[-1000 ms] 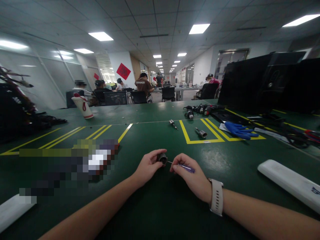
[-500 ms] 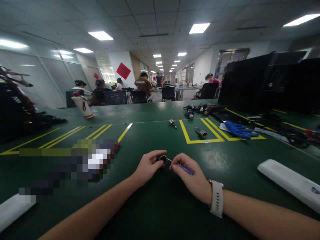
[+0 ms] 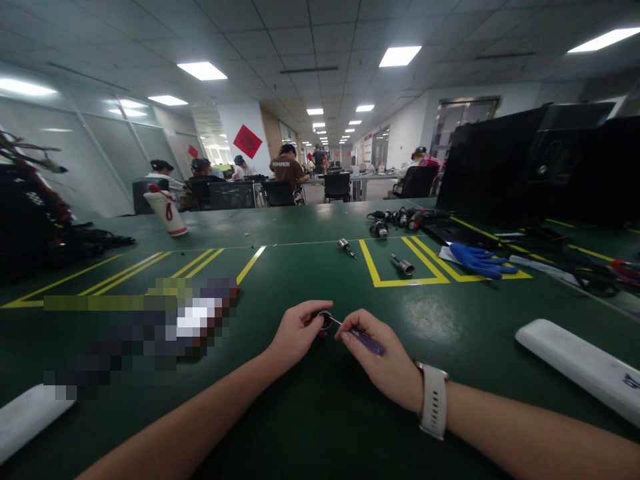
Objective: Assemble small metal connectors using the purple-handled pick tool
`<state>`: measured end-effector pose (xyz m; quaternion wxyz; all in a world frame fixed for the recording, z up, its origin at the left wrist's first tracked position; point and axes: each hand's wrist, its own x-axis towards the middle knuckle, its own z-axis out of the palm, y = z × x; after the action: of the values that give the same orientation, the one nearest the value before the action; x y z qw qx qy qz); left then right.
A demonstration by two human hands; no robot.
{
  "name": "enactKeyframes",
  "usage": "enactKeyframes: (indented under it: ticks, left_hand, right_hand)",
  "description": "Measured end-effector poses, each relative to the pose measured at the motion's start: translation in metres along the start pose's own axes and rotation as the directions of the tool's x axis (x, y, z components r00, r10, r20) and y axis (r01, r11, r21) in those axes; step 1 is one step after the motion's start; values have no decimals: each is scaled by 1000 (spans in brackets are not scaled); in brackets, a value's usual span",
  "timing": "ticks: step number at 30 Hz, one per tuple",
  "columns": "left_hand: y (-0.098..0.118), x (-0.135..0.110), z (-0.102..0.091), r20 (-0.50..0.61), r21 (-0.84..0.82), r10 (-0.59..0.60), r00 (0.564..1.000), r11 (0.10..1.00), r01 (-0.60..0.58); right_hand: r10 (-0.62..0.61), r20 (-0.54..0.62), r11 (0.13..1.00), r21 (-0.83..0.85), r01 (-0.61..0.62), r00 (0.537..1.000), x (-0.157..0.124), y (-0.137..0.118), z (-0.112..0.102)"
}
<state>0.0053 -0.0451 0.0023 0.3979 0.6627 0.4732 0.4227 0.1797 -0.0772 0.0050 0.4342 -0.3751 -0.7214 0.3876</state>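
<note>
Between the thumb and fingers of my left hand (image 3: pixel 299 331) is a small round metal part (image 3: pixel 326 320) with a dark hollow, its open end turned toward my right. My right hand (image 3: pixel 370 350) grips a screwdriver by its purple handle (image 3: pixel 369 342). The screwdriver's thin shaft points left, and its tip is at or inside the hollow; I cannot tell how deep. Farther up the table, a metal cup-shaped part with a stem (image 3: pixel 402 265) lies within yellow tape lines. A smaller metal part with a thin shaft (image 3: pixel 346 248) lies to its left.
Blue gloves (image 3: pixel 477 260) lie at the right, near a dark monitor (image 3: pixel 520 160). Metal fittings with cables (image 3: pixel 383 228) sit farther back. A white cup (image 3: pixel 169 212) stands at the far left. White bars (image 3: pixel 575 363) flank both sides. Several people sit beyond the table.
My right hand has shifted slightly left and down, with the screwdriver tilting a little. My left hand stays in place around the round metal part.
</note>
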Motion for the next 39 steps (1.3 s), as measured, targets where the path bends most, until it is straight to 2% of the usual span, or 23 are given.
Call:
enactKeyframes:
  ticks: [8,20,32,39]
  left_hand:
    - [-11,2,0,-25,22,45,999,999,-44]
    - [-10,1,-2,-17,72,63,998,995,-62]
    - [-11,2,-1,-22,70,57,998,996,-56]
    - [-16,2,-2,-15,61,77,997,995,-76]
  right_hand:
    - [-45,-7,996,-74,44,999,-1,1,2]
    - [-61,-6,990,-131,60,998,-3,1,2]
    - [-50,10,990,-135,51,999,-2,1,2]
    - [-90,-12,988,-126,87,996,-3,2,3]
